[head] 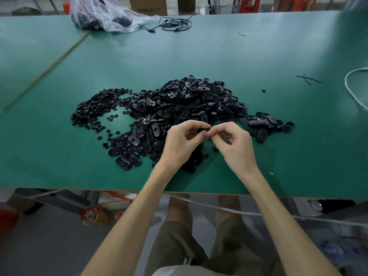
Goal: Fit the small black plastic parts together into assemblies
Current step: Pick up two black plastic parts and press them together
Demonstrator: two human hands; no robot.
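Both forearms reach in over the near edge of the green counter (199, 52), the hands meeting just above the near side of the oval parts pile (189, 102). Left hand (182, 140) and right hand (233, 142) have their fingers curled, and the fingertips of both pinch one small black part (204, 130) between them. Can't tell if it's one piece or two. Small round parts (93, 110) lie spread left of the pile.
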